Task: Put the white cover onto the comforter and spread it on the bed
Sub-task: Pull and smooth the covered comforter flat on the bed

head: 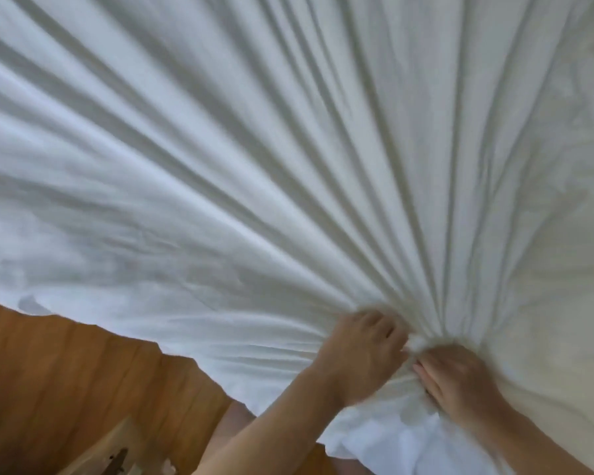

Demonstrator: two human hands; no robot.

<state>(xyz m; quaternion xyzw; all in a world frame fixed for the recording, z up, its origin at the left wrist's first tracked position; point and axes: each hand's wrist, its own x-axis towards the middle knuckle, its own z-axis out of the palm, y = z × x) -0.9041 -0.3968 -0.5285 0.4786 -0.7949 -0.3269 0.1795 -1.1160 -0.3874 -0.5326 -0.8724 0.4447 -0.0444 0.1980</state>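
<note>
The white cover (288, 149) fills most of the view, pulled taut so that long folds fan out from one bunched point near the bottom right. My left hand (360, 351) and my right hand (460, 382) sit side by side at that point, both clenched on gathered white fabric. The comforter cannot be told apart from the cover; a puffy white corner (391, 443) hangs just below my hands. The bed underneath is hidden by the cloth.
A brown wooden floor (66, 371) shows at the bottom left, beyond the cover's lower edge. A light wooden object (117, 454) with a dark fitting stands at the bottom edge. My bare knee (234, 423) shows beside my left forearm.
</note>
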